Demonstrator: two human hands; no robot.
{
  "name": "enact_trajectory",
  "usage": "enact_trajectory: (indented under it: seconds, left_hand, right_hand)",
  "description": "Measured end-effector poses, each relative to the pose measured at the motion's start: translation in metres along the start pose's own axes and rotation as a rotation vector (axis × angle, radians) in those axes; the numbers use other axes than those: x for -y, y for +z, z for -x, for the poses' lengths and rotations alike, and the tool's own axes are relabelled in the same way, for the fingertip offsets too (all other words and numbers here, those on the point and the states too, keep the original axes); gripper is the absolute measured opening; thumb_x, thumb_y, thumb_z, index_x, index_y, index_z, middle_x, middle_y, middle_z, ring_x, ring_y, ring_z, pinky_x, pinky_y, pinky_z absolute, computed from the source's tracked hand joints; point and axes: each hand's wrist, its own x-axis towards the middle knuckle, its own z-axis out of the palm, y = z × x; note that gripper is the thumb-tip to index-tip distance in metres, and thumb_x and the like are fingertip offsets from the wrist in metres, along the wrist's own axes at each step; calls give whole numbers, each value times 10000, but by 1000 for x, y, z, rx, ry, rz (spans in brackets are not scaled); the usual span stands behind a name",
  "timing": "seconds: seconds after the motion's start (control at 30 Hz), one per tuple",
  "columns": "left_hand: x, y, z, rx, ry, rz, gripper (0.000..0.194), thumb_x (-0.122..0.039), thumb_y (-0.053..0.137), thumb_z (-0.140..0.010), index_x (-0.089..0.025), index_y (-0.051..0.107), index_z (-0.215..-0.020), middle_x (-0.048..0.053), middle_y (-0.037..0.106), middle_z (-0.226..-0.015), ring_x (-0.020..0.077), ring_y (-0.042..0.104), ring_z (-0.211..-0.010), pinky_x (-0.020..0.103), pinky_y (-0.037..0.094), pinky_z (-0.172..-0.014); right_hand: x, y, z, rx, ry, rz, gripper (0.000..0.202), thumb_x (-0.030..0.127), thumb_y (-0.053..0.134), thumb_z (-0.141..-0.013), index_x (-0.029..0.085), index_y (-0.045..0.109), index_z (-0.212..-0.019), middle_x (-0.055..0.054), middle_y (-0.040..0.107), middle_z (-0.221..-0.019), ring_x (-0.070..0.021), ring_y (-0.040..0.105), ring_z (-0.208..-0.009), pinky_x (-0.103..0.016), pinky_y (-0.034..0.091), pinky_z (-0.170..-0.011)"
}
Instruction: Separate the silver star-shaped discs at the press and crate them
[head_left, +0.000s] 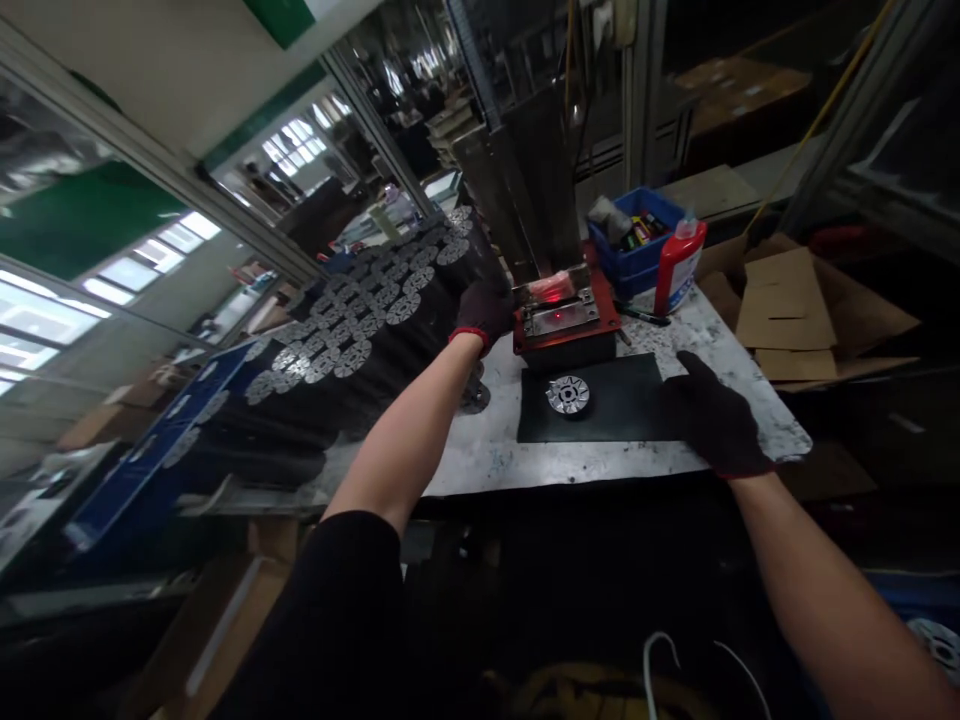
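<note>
My left hand, in a dark glove with a red cuff, reaches forward between the stacked metal discs and a red-edged fixture. Its fingers point away and blend into the dark background, so what they touch is hidden. A toothed round metal disc lies on a black mat in front of the fixture. Over the mat's right end is my right hand, gloved alike, with the thumb apart from the fingers and nothing visible in it. Red light glows on the fixture's metal plate.
Tall columns of discs crowd the left of the white table. Behind the fixture rises a dark metal column. To its right stand a blue bin and a red bottle. An opened cardboard box sits beyond the table's right edge.
</note>
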Motion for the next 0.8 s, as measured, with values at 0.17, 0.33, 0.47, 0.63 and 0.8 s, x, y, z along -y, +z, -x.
enact_trajectory:
  seconds: [0.17, 0.33, 0.47, 0.63, 0.8]
  left_hand:
    - [-6, 6, -2, 44, -45, -78, 274, -342, 695, -992, -150, 884, -942, 128, 833, -913, 268, 771, -923, 284, 525, -805]
    - [-16, 10, -4, 59, -97, -123, 354, -422, 696, -999, -128, 882, -933, 137, 829, -895, 249, 759, -864, 272, 510, -759]
    - [-24, 15, -3, 37, -124, -173, 355, -406, 691, -1002, -108, 882, -977, 160, 830, -945, 273, 765, -931, 299, 515, -808]
    - [-25, 16, 0, 35, -160, -198, 339, -356, 662, -1003, -96, 878, -1034, 136, 828, -958, 240, 758, -924, 279, 522, -807]
    - [-27, 14, 1, 36, -194, -227, 317, -332, 665, -991, -102, 877, -1036, 135, 827, -959, 239, 756, -901, 273, 517, -769]
  right_hand:
    - [-8, 3, -1, 5, -25, -62, 650, 485, 532, -1007, 223, 624, -1594, -134, 847, -1147, -371, 804, -949, -443, 578, -777]
    - [-11, 3, -5, 4, -72, -100, 626, 470, 504, -1022, 207, 640, -1573, -152, 842, -1170, -392, 807, -1000, -458, 582, -795]
    - [-14, 5, -6, -19, -83, -115, 607, 445, 517, -1023, 194, 653, -1559, -151, 846, -1101, -384, 811, -969, -433, 572, -767]
    - [-15, 5, -7, -32, -110, -118, 600, 444, 504, -1036, 183, 647, -1557, -145, 841, -1067, -356, 800, -893, -405, 554, -730]
    - [-18, 5, -7, -24, -141, -113, 588, 447, 506, -1054, 189, 640, -1565, -146, 838, -1146, -345, 800, -917, -400, 552, -743]
